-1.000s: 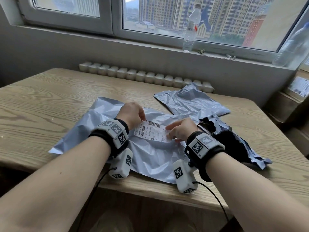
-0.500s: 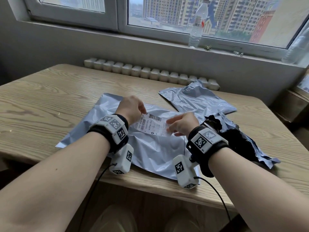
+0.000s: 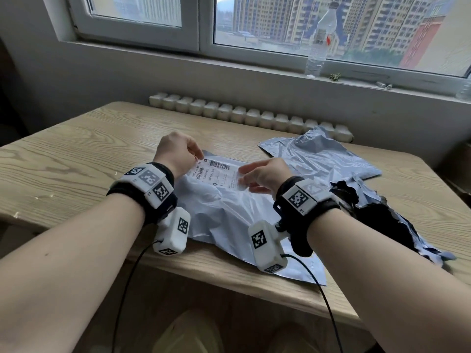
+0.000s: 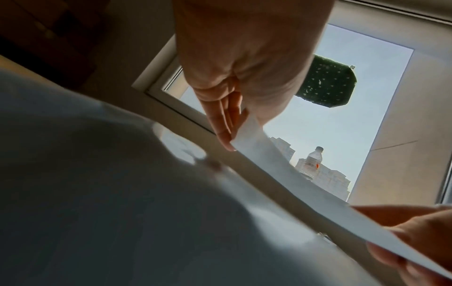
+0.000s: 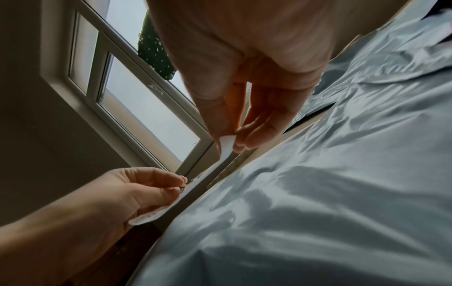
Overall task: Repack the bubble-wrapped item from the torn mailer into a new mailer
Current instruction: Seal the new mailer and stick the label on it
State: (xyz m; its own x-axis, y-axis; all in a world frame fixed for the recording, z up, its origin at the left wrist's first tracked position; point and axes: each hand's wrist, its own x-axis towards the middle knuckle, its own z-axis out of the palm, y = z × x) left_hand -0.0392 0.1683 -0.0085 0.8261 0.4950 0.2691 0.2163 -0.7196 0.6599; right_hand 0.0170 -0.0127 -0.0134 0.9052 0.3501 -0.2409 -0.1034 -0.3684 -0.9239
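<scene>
On the wooden desk (image 3: 76,159), the left hand (image 3: 177,152) pinches the left end of a white shipping label (image 3: 216,174), held just above the bulging grey new mailer (image 3: 229,212). The right hand (image 3: 263,174) has its grip pinched on the label's right end. Further right lies the torn mailer (image 3: 382,215), black inside, beside a spare grey mailer (image 3: 323,156).

The head view looks forward and down across the surface (image 3: 76,154) toward the window (image 3: 254,21). Both wrist views look upward from close beneath the fingers, sharing the label (image 4: 293,183) and that window.
</scene>
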